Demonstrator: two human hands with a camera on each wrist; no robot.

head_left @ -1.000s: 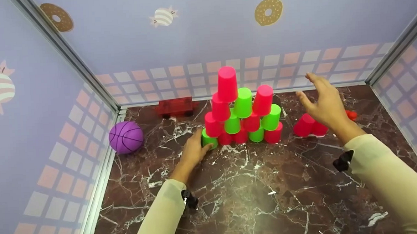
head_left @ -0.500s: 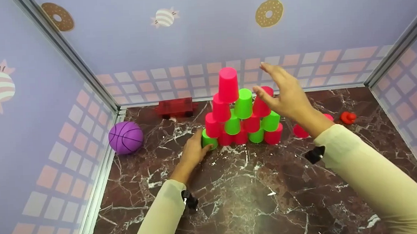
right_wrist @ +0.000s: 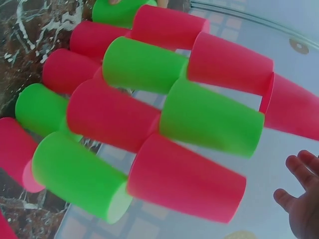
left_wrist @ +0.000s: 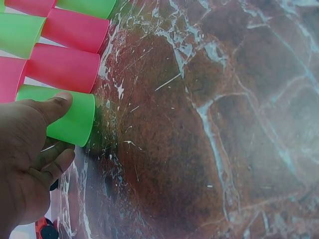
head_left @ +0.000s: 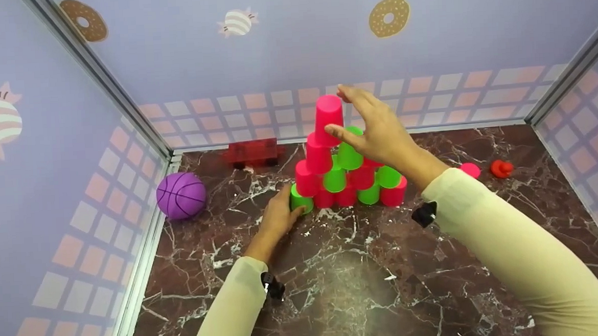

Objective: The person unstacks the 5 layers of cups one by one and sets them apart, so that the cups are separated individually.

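A stepped stack of upside-down pink and green cups rises near the back wall, with a lone pink cup (head_left: 328, 115) at its top left. Thumb and fingers of my left hand (head_left: 275, 218) hold the sides of the bottom-left green cup (head_left: 301, 201). In the left wrist view the thumb lies on that green cup (left_wrist: 75, 117). Beside the top pink cup, my right hand (head_left: 379, 128) is spread and partly hides the right end of the third row. The right wrist view has the right hand (right_wrist: 305, 209) apart from the top pink cup (right_wrist: 294, 107).
A purple ball (head_left: 181, 195) sits at the left wall. Against the back wall stands a translucent red toy car (head_left: 253, 153). A loose pink cup (head_left: 470, 170) shows behind the right forearm, near a small red object (head_left: 501, 168). Walls enclose the marbled surface (head_left: 336, 289).
The right hand has swept left from over the loose pink cups to the top of the stack. My left hand has stayed at the bottom-left green cup, and the stack stands unchanged.
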